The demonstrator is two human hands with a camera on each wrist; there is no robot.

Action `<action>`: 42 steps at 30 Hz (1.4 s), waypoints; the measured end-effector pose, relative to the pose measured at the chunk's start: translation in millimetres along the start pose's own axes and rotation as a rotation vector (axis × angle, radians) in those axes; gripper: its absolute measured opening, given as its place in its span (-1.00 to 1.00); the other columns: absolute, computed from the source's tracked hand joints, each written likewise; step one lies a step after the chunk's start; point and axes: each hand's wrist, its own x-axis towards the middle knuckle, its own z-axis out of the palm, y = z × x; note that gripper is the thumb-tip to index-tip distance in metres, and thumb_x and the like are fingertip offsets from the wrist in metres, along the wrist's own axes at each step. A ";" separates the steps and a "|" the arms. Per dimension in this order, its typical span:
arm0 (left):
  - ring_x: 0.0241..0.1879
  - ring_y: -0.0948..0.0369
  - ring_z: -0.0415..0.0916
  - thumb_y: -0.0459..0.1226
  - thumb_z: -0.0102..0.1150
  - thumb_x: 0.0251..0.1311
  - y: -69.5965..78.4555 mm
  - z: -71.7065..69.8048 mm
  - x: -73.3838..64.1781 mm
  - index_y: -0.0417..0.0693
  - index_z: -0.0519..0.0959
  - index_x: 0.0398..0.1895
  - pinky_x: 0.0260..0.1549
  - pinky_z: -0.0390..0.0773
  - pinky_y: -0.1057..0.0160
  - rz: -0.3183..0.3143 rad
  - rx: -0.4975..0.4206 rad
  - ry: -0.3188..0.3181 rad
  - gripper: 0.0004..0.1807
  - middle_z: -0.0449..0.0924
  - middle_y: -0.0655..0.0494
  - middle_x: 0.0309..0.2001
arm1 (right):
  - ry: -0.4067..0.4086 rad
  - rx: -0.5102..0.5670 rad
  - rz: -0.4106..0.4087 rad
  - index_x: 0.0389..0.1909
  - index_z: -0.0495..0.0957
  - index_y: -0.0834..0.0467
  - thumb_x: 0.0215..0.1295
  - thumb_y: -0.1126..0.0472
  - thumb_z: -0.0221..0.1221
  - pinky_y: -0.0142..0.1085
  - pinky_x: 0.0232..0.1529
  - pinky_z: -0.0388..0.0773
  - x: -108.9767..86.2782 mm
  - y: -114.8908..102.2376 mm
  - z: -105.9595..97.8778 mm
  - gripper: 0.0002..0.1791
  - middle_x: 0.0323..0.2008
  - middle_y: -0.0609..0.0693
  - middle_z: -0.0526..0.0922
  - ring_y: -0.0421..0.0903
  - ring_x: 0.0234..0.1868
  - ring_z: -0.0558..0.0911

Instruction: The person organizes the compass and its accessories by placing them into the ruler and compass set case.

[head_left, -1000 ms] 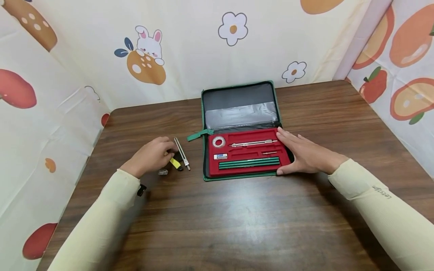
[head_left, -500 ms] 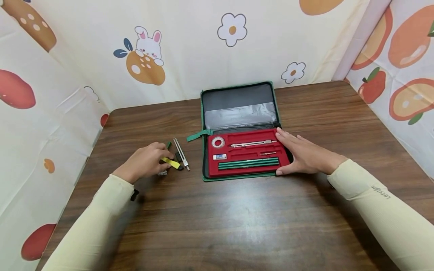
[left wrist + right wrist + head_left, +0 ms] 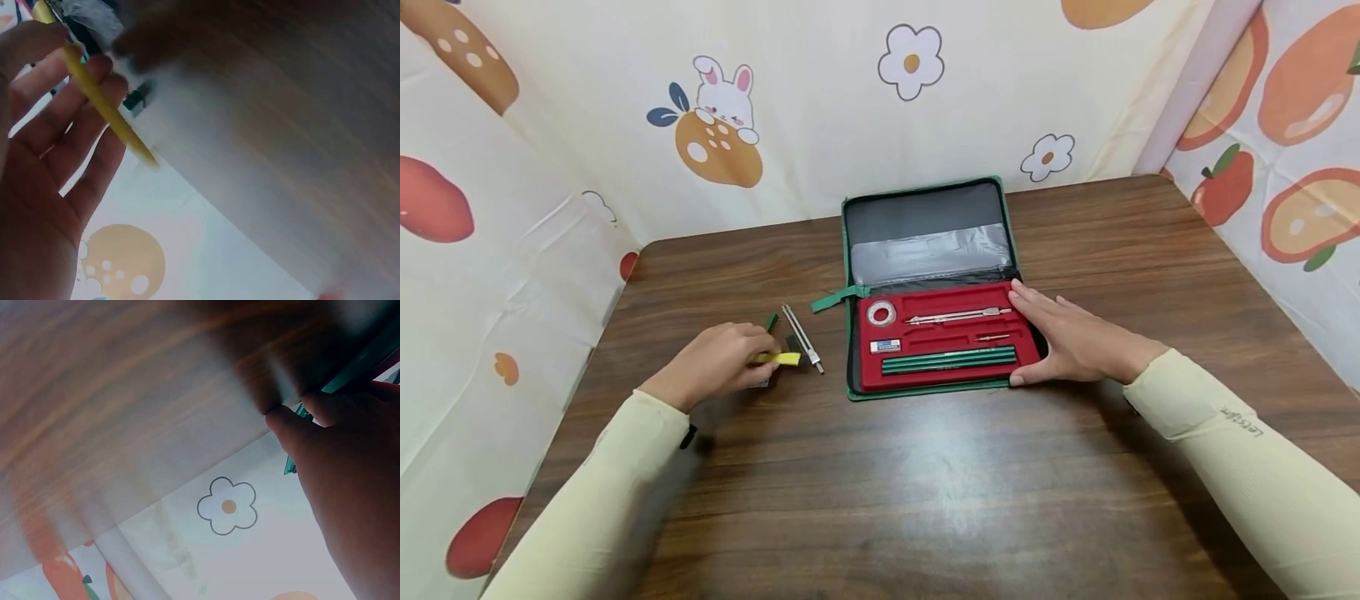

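My left hand (image 3: 718,360) pinches a slim yellow stick-like piece (image 3: 786,359) just above the table. In the left wrist view, the yellow piece (image 3: 109,112) slants across the spread fingers. A metal compass (image 3: 803,337) lies right of that hand, with a black piece (image 3: 793,343) and a green piece (image 3: 772,321) near it. My right hand (image 3: 1071,337) rests, fingers spread, on the right side of an open green zip case (image 3: 925,394). Its red tray (image 3: 951,297) holds a second compass (image 3: 958,317), green pencils (image 3: 947,360), a boxed eraser (image 3: 884,346) and a round ring-shaped piece (image 3: 881,313).
The case's lid (image 3: 925,208) stands raised at the back, with a clear plastic pocket (image 3: 932,254). A green strap (image 3: 835,298) sticks out to the left. Patterned cloth (image 3: 820,108) hangs behind the wooden table (image 3: 880,500) and at both sides.
My left hand has drawn back slightly left and picked up the yellow piece, turning it nearly level. The green piece behind has come into view. My right hand has stayed on the case.
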 end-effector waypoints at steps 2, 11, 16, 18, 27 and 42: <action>-0.50 0.35 0.38 -0.28 0.26 0.26 4.6 -1.2 4.7 0.09 0.59 -0.30 -0.47 0.46 0.25 -0.040 -0.073 -0.004 -0.95 0.51 0.30 -0.37 | 0.010 -0.007 0.002 0.60 -0.11 0.22 -0.03 -0.53 0.29 0.25 0.44 -0.09 -2.1 1.7 -1.1 0.40 0.60 0.14 -0.12 0.16 0.53 0.06; -0.56 0.28 0.34 -0.26 0.06 0.36 29.4 1.3 45.2 0.00 0.43 -0.14 -0.52 0.46 0.26 -0.068 -0.123 0.051 -0.91 0.43 0.18 -0.31 | 0.022 -0.006 0.016 0.60 -0.10 0.22 -0.03 -0.52 0.30 0.25 0.44 -0.11 -8.7 7.8 -4.0 0.39 0.60 0.13 -0.13 0.14 0.54 0.04; -0.46 0.22 0.44 -0.15 0.20 0.38 48.5 -0.1 85.2 -0.07 0.50 -0.02 -0.38 0.59 0.22 -0.030 -0.042 0.074 -0.75 0.48 0.07 -0.17 | 0.023 -0.009 0.025 0.60 -0.10 0.23 -0.03 -0.53 0.29 0.25 0.44 -0.10 -12.3 10.8 -5.9 0.40 0.60 0.14 -0.13 0.15 0.54 0.05; -0.42 0.21 0.48 -0.13 0.24 0.36 58.2 -1.2 102.5 -0.08 0.52 0.01 -0.36 0.62 0.21 -0.005 -0.011 0.081 -0.72 0.50 0.04 -0.17 | 0.025 -0.010 0.028 0.60 -0.10 0.22 -0.03 -0.54 0.29 0.25 0.44 -0.11 -13.6 11.7 -6.7 0.40 0.60 0.13 -0.13 0.15 0.54 0.05; -0.37 0.20 0.46 -0.12 0.12 0.45 101.2 -0.4 177.3 -0.10 0.54 -0.04 -0.31 0.58 0.24 0.048 0.007 0.047 -0.75 0.50 0.05 -0.23 | 0.036 -0.020 0.028 0.60 -0.11 0.21 -0.03 -0.55 0.28 0.23 0.45 -0.12 -15.6 13.9 -12.8 0.40 0.60 0.12 -0.13 0.13 0.55 0.03; -0.30 0.21 0.49 -0.07 0.08 0.45 120.5 24.6 225.0 -0.06 0.56 -0.05 -0.18 0.58 0.22 -0.041 0.006 -0.158 -0.73 0.57 0.07 -0.21 | -0.013 -0.019 0.011 0.60 -0.11 0.22 -0.03 -0.60 0.22 0.20 0.46 -0.12 -6.1 3.5 -2.3 0.41 0.60 0.09 -0.16 0.10 0.56 -0.01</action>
